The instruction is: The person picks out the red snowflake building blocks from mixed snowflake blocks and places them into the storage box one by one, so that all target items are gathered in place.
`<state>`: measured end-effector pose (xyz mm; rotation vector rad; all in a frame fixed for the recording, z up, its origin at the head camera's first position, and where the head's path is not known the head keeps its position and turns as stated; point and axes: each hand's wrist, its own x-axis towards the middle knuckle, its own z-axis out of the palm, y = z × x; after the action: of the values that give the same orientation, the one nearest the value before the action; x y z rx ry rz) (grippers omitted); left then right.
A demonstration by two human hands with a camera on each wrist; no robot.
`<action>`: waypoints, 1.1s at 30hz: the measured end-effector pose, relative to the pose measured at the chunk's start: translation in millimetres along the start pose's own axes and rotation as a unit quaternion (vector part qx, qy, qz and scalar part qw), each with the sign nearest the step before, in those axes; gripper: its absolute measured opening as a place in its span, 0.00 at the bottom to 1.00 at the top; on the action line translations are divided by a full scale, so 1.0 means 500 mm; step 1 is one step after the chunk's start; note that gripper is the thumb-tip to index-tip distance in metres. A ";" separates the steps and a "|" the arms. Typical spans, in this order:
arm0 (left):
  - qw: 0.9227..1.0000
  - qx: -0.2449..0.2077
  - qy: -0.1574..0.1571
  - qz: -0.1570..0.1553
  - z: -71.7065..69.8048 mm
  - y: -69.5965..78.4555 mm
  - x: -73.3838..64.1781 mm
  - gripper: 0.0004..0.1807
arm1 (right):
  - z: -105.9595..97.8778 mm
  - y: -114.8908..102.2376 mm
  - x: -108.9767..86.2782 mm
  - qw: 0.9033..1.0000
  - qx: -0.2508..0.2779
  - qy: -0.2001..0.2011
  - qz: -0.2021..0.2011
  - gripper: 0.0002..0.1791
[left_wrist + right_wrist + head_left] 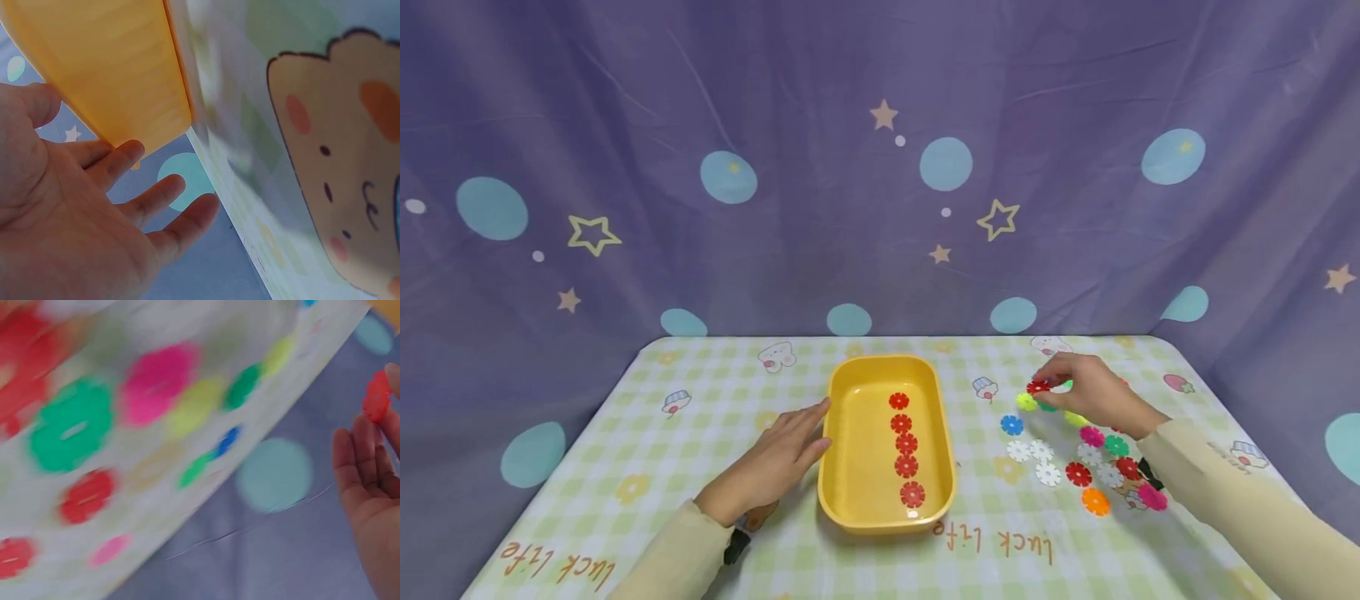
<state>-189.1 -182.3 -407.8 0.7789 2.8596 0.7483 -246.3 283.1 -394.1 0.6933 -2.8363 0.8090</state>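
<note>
A yellow tray (857, 517) stands mid-table, with a column of several red snowflake discs (906, 443) along the right part of its floor. My left hand (778, 454) is at the tray's left side, fingers extended, fingertips right at the rim; the left wrist view shows its palm and loosely spread fingers (165, 190) against the yellow wall. Above the scattered discs on the right, my right hand (1093, 392) pinches a red snowflake disc (377, 397) between thumb and fingers. Part of the scatter is hidden under that hand and forearm.
Loose snowflake discs lie right of the tray: a blue one (1012, 425), several white ones (1047, 474), an orange one (1096, 502), a green one (1116, 446), plus pink, yellow and more red. A checked cloth (737, 387) covers the table; a purple curtain (880, 275) hangs behind.
</note>
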 end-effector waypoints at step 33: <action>1.000 0.008 0.001 -0.025 -0.004 0.010 -0.002 0.33 | 0.256 -0.363 0.114 0.919 -0.029 -0.264 -0.291 0.05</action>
<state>-186.5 -179.7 -403.7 0.7062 2.8783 0.7207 -211.6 56.5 -404.5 1.8654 -2.7579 0.4790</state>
